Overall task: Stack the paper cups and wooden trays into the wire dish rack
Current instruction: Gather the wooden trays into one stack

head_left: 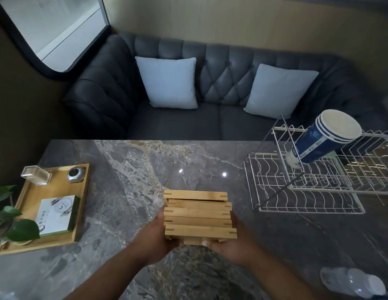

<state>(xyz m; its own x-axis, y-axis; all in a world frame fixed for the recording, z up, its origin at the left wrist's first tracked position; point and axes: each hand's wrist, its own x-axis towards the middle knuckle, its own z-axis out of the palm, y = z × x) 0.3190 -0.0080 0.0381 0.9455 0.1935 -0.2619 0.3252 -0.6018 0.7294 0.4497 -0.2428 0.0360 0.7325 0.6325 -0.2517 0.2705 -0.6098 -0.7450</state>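
Several small wooden trays (pixel 198 215) stand on edge in a pack above the marble table (pixel 128 169), near its front middle. My left hand (pixel 160 234) grips the pack's left side and my right hand (pixel 223 245) grips its right side from below. A stack of blue paper cups (pixel 323 141) lies tilted in the white wire dish rack (pixel 308 191) at the right, mouths up and toward the back.
A larger wooden tray (pixel 58 213) at the left holds a clear box, a small round device and a white booklet, with plant leaves (pixel 13 226) over its corner. A clear plastic bottle (pixel 353 282) lies at the front right. A dark sofa with two cushions stands behind the table.
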